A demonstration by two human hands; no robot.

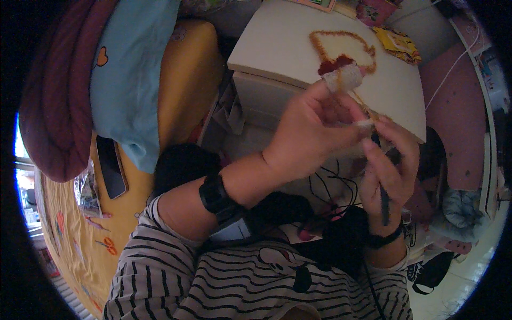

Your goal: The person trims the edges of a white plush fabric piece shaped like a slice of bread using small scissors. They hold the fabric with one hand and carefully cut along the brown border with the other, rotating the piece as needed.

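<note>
My left hand [316, 128] holds a small piece of yarn work between its fingers; which stitches it pinches is too blurred to tell. A whitish knitted or crocheted piece [347, 78] with dark red parts [335, 66] rests above that hand's fingers. From there an orange-yellow fuzzy yarn [319, 45] loops over the white cabinet top [276, 40]. My right hand [390, 164] grips a slim dark-handled tool, probably a crochet hook [385, 204], its upper end at the yarn by my left fingertips. The hook's tip is hidden or blurred.
A yellow packet [398, 45] and a pink pot [376, 11] stand at the cabinet's back. On the yellow cloth at left lie a phone [111, 167], a clear plastic bag [86, 192] and orange-handled scissors [109, 245]. Black cables [334, 180] hang below my hands.
</note>
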